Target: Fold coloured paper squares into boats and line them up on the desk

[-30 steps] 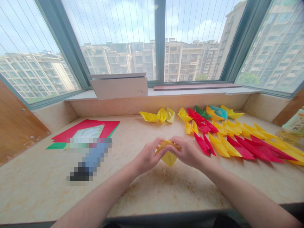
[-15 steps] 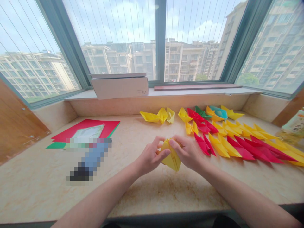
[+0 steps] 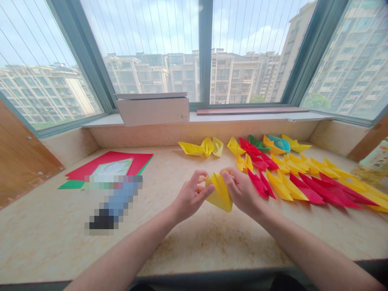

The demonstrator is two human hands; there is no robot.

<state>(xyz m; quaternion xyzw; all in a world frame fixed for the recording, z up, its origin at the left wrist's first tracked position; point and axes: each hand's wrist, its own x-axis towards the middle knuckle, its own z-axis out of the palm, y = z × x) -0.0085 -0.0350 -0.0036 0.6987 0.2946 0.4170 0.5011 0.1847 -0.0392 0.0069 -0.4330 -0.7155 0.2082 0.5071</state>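
Both my hands hold a folded piece of yellow origami paper (image 3: 220, 193) above the stone sill. My left hand (image 3: 191, 195) pinches its left side, with the fingers curled. My right hand (image 3: 241, 190) grips its right side and top, and its fingers hide part of the fold. The paper's point faces down toward me. Just right of my right hand lie red folded paper pieces (image 3: 258, 184). Further right, many red and yellow folded pieces (image 3: 321, 190) lie in overlapping rows.
Yellow paper boats (image 3: 200, 148) and several coloured boats (image 3: 257, 142) stand behind my hands. At the left lie red and green paper sheets (image 3: 106, 163) beside a blurred object (image 3: 117, 202). A white cardboard box (image 3: 152, 111) stands on the ledge before the windows.
The yellow paper has opened from a tight fold and now stands taller between my hands. My left fingers have moved apart from its top, and my right hand has shifted up along it.
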